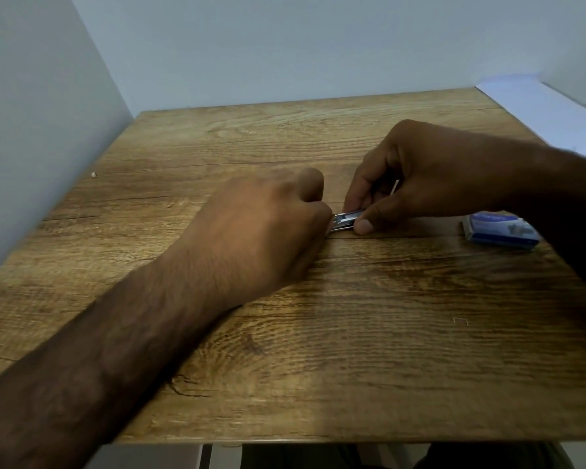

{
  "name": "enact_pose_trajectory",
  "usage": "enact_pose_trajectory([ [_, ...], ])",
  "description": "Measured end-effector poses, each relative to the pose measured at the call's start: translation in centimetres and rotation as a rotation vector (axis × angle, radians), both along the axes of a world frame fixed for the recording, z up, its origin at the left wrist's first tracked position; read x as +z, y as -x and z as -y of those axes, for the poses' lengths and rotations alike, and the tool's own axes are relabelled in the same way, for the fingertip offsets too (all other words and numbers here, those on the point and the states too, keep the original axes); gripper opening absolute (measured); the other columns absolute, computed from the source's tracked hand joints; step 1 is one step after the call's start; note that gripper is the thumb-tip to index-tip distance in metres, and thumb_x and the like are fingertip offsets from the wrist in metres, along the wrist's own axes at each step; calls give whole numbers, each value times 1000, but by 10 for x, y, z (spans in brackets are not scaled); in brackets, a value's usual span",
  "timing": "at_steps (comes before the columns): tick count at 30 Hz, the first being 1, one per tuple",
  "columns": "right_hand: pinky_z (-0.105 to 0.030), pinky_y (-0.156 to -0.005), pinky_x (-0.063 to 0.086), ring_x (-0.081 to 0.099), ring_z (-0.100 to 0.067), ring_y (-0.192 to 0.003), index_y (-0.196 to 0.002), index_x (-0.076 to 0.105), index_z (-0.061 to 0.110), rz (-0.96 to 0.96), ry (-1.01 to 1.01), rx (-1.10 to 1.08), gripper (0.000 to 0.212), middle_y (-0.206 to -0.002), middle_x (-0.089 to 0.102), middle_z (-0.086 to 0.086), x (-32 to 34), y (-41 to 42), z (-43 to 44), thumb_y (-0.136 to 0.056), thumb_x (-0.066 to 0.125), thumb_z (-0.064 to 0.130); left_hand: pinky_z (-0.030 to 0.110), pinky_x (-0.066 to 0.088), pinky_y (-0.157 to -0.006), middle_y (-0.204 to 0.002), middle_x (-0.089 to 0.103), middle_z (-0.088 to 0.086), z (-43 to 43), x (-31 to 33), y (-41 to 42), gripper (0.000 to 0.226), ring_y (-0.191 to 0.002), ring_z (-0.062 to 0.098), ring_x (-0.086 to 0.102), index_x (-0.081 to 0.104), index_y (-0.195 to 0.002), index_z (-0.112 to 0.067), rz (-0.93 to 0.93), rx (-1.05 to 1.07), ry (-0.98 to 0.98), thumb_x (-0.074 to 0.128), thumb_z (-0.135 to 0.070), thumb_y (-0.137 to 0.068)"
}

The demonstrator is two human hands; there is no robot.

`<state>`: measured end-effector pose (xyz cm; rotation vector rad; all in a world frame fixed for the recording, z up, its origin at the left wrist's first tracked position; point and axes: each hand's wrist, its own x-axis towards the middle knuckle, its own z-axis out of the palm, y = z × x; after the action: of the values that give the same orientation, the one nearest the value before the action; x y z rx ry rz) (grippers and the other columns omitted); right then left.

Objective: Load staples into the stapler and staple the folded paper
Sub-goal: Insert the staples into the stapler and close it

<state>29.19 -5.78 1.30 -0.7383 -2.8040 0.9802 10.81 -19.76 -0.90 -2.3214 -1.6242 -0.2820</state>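
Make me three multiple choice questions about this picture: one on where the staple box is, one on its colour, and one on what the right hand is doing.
1. Where does the box lie on the table?
A. right of both hands
B. between the hands
C. at the left edge

2. What colour is the box?
A. red
B. blue
C. green

3. What is the right hand doing?
A. lying flat on the wood
B. pinching the stapler
C. lifting the box

Answers:
1 A: the box sits near the table's right edge, past the right hand.
2 B: its top and sides are blue.
3 B: thumb and fingers close on the stapler's metal body.
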Motion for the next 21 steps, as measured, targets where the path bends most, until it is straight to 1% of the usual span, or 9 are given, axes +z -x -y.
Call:
enact_pose_trajectory([
  [3, -20, -69, 49, 70, 3, -72, -88, 82, 31, 3, 0, 1, 13, -78, 78, 16, 0, 1, -1, -76, 86, 30, 30, 35, -58, -105, 65, 2, 2, 2, -1, 32, -81, 21, 61, 71, -101, -17, -64, -26, -32, 45, -34, -103],
  [5, -20, -69, 49, 69, 3, -70, -87, 82, 31, 2, 3, -2, 12, -77, 78, 16, -1, 1, -1, -76, 86, 30, 34, 34, -63, -113, 61, 1, 2, 0, -5, 34, -84, 22, 57, 64, -111, -18, -85, 7, -66, 35, -34, -106],
  [7, -19, -68, 48, 68, 4, -69, -86, 82, 32, -6, 4, -8, 11, -76, 78, 16, -2, 1, -1, -76, 86, 30, 36, 28, -65, -117, 57, 1, 1, -5, -13, 39, -78, 20, 44, 58, -121, -17, -141, 58, -62, 24, -30, -107],
  [9, -18, -68, 48, 68, 5, -68, -85, 82, 32, -10, -2, -11, 11, -75, 77, 17, -2, 1, -1, -75, 86, 31, 36, 28, -63, -115, 56, 3, -1, -8, -16, 40, -74, 19, 38, 61, -121, -14, -234, 36, -66, 26, -25, -106],
  [10, -18, -68, 47, 68, 5, -68, -85, 82, 32, -9, -4, -11, 11, -75, 77, 17, -2, 1, -1, -75, 86, 31, 35, 30, -62, -114, 57, 4, -1, -8, -14, 39, -75, 19, 43, 63, -120, -15, -230, 25, -63, 29, -26, -105],
  [12, -20, -69, 48, 69, 4, -70, -86, 82, 33, -3, -3, -3, 12, -76, 77, 16, -2, 1, -2, -75, 86, 32, 34, 41, -61, -112, 61, 3, -1, -5, -4, 35, -82, 22, 58, 67, -116, -17, -121, 4, -43, 38, -31, -103],
  [14, -22, -70, 49, 69, 3, -71, -86, 82, 33, 1, -2, 2, 12, -77, 78, 16, -3, 1, -3, -75, 86, 33, 38, 51, -64, -107, 64, 0, -2, -5, 6, 35, -85, 22, 63, 73, -115, -22, 45, -37, 5, 44, -36, -101],
  [17, -23, -70, 50, 69, 3, -70, -87, 82, 34, -6, -1, 7, 13, -76, 77, 16, -3, 1, -4, -75, 86, 33, 40, 53, -68, -102, 66, -6, -9, -9, 16, 32, -88, 15, 63, 73, -121, -32, 232, -40, 92, 54, -39, -97],
  [21, -22, -71, 51, 70, 2, -73, -87, 82, 34, -3, 12, 10, 15, -79, 78, 15, -2, -1, -5, -73, 85, 36, 38, 54, -72, -101, 64, -11, -13, -6, 23, 39, -87, 8, 61, 71, -123, -36, 286, -21, 167, 54, -48, -90],
])
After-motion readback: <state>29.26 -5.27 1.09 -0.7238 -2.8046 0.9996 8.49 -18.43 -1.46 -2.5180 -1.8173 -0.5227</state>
